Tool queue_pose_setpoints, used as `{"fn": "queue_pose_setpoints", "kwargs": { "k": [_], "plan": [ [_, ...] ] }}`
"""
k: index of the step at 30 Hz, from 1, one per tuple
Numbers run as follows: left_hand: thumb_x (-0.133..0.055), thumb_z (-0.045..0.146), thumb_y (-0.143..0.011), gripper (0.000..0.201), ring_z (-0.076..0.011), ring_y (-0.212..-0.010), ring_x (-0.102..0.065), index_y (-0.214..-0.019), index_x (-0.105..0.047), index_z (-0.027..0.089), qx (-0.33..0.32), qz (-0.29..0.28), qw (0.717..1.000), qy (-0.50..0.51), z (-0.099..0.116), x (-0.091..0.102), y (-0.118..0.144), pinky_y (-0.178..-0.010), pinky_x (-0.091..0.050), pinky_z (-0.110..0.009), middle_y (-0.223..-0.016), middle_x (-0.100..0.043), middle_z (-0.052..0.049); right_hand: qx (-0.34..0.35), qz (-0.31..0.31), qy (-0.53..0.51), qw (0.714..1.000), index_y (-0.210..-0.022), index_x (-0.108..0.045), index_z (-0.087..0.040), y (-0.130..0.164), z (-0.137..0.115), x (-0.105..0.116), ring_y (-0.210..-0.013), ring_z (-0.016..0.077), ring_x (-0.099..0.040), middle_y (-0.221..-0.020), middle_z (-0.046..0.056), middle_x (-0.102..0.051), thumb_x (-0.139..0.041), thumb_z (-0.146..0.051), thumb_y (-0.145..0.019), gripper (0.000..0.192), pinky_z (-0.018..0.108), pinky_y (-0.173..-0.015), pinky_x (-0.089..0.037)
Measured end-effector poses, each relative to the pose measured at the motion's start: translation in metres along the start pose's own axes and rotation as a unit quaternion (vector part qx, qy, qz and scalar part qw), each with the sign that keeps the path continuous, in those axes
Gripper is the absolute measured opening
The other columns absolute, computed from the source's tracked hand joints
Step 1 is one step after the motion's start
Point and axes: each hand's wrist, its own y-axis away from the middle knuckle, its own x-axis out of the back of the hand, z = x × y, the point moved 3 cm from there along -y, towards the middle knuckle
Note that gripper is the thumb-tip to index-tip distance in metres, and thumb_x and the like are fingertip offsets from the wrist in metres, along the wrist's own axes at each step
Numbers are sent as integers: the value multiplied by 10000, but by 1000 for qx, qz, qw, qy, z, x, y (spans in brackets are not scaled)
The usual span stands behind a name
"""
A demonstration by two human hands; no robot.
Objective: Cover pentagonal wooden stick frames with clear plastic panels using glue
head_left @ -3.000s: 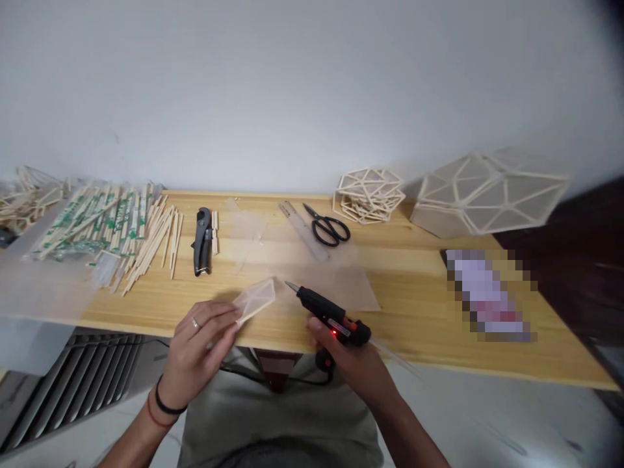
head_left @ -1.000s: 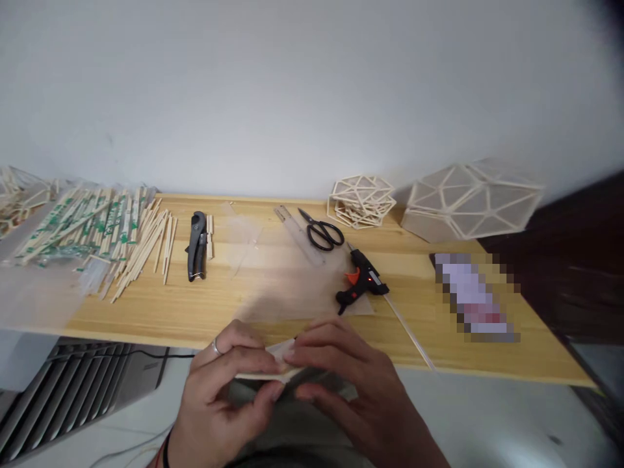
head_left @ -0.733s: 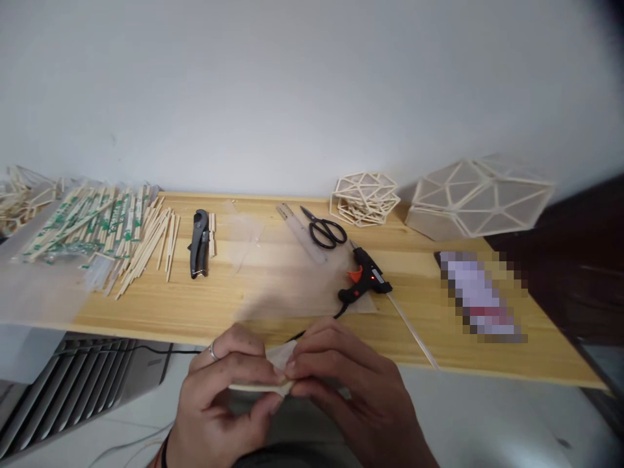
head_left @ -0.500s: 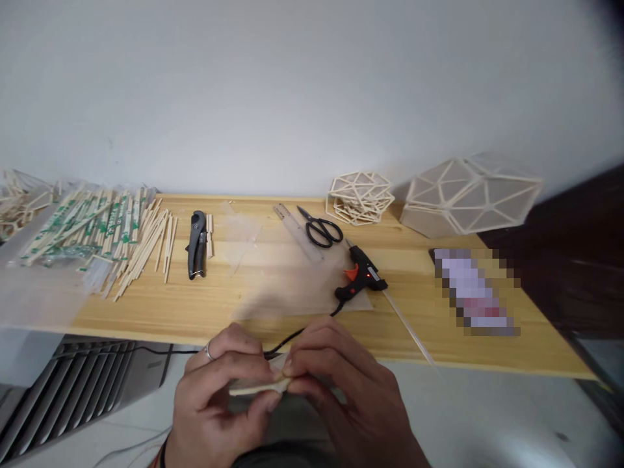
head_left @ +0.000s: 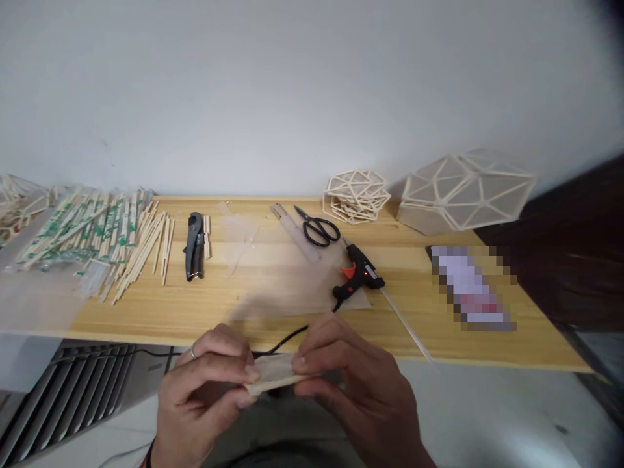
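Between my two hands, in front of the table edge, is a small wooden-stick frame (head_left: 277, 383) with a pale translucent sheet (head_left: 275, 366) on it. My left hand (head_left: 209, 383) pinches its left end between thumb and fingers; a ring is on one finger. At the other end, my right hand (head_left: 346, 383) pinches the same frame, its fingers hiding that corner. Beyond the right hand, a black hot glue gun (head_left: 361, 272) lies on its side with a red light showing and a clear glue stick (head_left: 407, 325) out of its back.
The wooden table (head_left: 205, 318) holds black scissors (head_left: 319, 229), a clear ruler (head_left: 295, 231), a grey cutter (head_left: 195, 247), loose sticks (head_left: 141, 253) and wrapped chopsticks (head_left: 92, 224). Stick frames (head_left: 358, 195) and a larger covered polyhedron (head_left: 468, 192) stand behind. A blurred-out flat object (head_left: 470, 286) lies right.
My hands have moved apart along the frame, the left one leftward to its end. More of the translucent sheet and stick edge shows between them.
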Motion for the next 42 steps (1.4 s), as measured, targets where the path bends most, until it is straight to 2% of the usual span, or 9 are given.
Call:
{"fn": "queue_pose_setpoints", "kwargs": {
  "k": [5, 11, 16, 21, 33, 38, 42],
  "plan": [
    [-789, 278, -923, 223, -179, -857, -665, -1118, -758, 173, 6, -2, 1000, -25, -7, 4, 5, -746, -562, -303, -888, -721, -48, 19, 38, 8, 999, -975, -735, -222, 4, 1, 2, -828, 156, -665, -873, 5, -725, -733, -187, -977, 35, 305, -748, -528],
    [-795, 204, -905, 218, -211, -888, -667, -1112, -743, 164, 16, -9, 999, -30, -9, 3, 11, -759, -563, -356, -936, -714, -75, 17, 92, -20, 995, -952, -758, -235, 7, 7, 9, -819, 168, -639, -832, 6, -724, -732, -289, -988, 70, 310, -738, -532],
    [-767, 168, -918, 118, -209, -804, -677, -1034, -749, 160, -15, -5, 999, -47, -2, 0, 7, -697, -571, -360, -857, -712, -68, -18, 81, -69, 994, -936, -785, -254, 16, 17, 9, -780, 176, -640, -803, 11, -723, -783, -364, -941, 110, 309, -714, -544],
    [-761, 182, -932, 104, -198, -757, -680, -1034, -754, 169, -25, 14, 997, -69, 4, -2, 5, -661, -566, -349, -832, -730, -70, -76, 64, -129, 987, -902, -783, -263, 22, 25, 9, -760, 186, -632, -791, 22, -708, -809, -419, -908, 158, 316, -702, -540],
    [-774, 136, -914, 92, -174, -730, -691, -1003, -749, 144, -70, 7, 987, -144, 15, -1, 0, -640, -581, -322, -806, -743, -44, -86, 50, -118, 988, -969, -828, -273, 22, 33, 15, -787, 183, -637, -801, 28, -690, -840, -434, -872, 188, 283, -698, -543],
    [-742, 147, -939, 21, -167, -708, -700, -956, -751, 137, -75, 13, 988, -134, 18, -1, -4, -626, -592, -305, -775, -744, -43, -92, 43, -125, 987, -950, -841, -291, 23, 38, 15, -786, 197, -661, -824, 43, -719, -850, -419, -863, 156, 310, -702, -566],
    [-745, 164, -940, 25, -180, -717, -708, -959, -760, 157, -55, 17, 992, -109, 13, 2, -2, -629, -599, -312, -773, -745, -46, -99, 43, -135, 985, -897, -848, -288, 21, 37, 12, -769, 200, -671, -786, 40, -722, -872, -436, -835, 162, 317, -687, -570]
  ]
}}
